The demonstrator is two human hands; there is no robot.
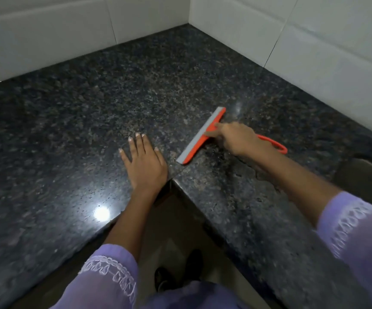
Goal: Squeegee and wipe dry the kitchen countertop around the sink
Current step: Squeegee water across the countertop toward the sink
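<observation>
An orange squeegee (197, 139) with a grey rubber blade lies with its blade on the dark speckled granite countertop (91, 108), near the inner corner of the L-shaped counter. My right hand (236, 139) grips its handle, forefinger stretched along the head; the handle's orange loop sticks out behind my hand. To the left of the blade, my left hand (143, 161) rests flat on the granite with fingers spread, holding nothing. Water drops show on the stone under my right forearm.
White tiled walls (314, 41) meet at the far corner behind the counter. A dark sink edge (367, 175) shows at the right. The counter's front edges meet in front of me, with the floor and my dark shoes (180, 275) below.
</observation>
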